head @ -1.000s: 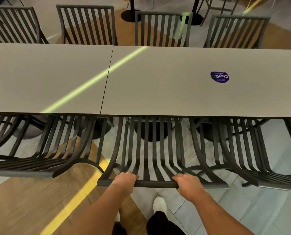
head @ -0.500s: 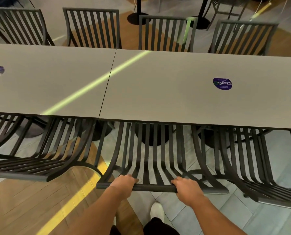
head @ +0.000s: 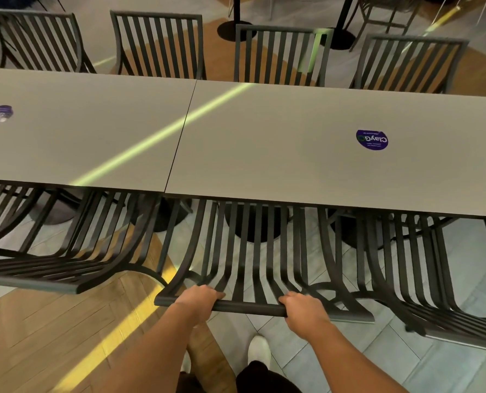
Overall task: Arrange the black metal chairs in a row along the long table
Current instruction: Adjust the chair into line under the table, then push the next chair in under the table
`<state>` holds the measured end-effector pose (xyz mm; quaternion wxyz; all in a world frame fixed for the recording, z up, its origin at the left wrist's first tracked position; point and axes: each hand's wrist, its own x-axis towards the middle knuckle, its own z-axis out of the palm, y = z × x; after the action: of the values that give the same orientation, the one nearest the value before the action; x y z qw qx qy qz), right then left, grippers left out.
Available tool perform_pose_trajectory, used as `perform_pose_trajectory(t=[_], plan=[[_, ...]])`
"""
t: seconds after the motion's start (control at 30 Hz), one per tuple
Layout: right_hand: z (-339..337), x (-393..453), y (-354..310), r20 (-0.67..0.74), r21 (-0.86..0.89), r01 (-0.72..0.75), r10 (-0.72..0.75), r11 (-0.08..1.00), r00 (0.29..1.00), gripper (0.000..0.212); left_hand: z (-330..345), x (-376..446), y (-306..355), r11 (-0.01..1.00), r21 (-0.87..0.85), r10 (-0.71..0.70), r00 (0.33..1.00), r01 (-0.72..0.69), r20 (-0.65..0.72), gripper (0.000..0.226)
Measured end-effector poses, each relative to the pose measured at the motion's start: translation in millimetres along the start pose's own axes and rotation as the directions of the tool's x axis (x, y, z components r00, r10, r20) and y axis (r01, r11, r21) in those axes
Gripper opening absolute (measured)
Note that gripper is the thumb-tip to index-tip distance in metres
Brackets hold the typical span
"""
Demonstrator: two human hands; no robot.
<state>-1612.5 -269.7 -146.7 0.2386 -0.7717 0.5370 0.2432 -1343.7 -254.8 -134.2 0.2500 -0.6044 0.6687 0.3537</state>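
Observation:
A black metal slatted chair point(head: 247, 251) stands right in front of me, its seat tucked under the near edge of the long grey table point(head: 264, 143). My left hand point(head: 198, 297) and my right hand point(head: 302, 306) both grip the top rail of its backrest. Another black chair point(head: 74, 251) sits to its left and one more point(head: 406, 268) to its right, both pushed under the same edge. Several black chairs point(head: 278, 55) line the far side of the table.
The table is two grey tops joined at a seam, each with a round purple sticker point(head: 372, 139). Round black table bases point(head: 253, 222) stand under it. The floor is wood planks at left and grey tiles at right; my white shoe point(head: 259, 353) is below.
The chair under my hands has slid a little forward toward the table, and my view has tipped slightly so the table sits lower in frame. My grip is unchanged.

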Motion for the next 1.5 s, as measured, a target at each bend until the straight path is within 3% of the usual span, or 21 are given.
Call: perform_pose_trajectory(t=[0.23, 0.4, 0.6, 0.8, 0.97, 1.23, 1.5], plan=[[-4, 1, -4, 0.029, 0.055, -0.011, 0.010, 0.998, 1.000, 0.032, 1, -3, 3, 0.999, -0.018, -0.042, 0.998, 0.041, -0.041, 0.056], [-14, -5, -5, 0.087, 0.206, -0.084, 0.067, 0.975, 0.994, 0.035, -8, -3, 3, 0.997, -0.075, -0.015, 1.000, 0.016, 0.011, 0.042], [-28, -33, -7, 0.063, 0.509, -0.228, 0.228, 0.830, 0.972, 0.067, -34, -4, 8, 0.979, -0.181, 0.105, 0.992, -0.090, 0.073, 0.072], [-46, -70, 22, -0.069, 0.499, -0.333, 0.420, 0.800, 0.905, 0.041, -53, 0, 48, 0.982, -0.063, 0.172, 0.977, -0.180, -0.126, 0.043], [-44, -111, 72, -0.101, 0.481, -0.426, 0.531, 0.766, 0.841, 0.031, -62, -2, 103, 0.940, -0.055, 0.323, 0.932, -0.336, -0.163, 0.035], [-12, -181, 194, -0.129, 0.478, -0.481, 0.601, 0.735, 0.789, 0.032, -53, -1, 243, 0.906, -0.113, 0.365, 0.889, -0.407, -0.277, 0.032], [17, -238, 333, -0.135, 0.456, -0.401, 0.507, 0.795, 0.851, 0.033, -13, 1, 396, 0.916, -0.243, 0.230, 0.914, -0.319, -0.333, 0.034]])
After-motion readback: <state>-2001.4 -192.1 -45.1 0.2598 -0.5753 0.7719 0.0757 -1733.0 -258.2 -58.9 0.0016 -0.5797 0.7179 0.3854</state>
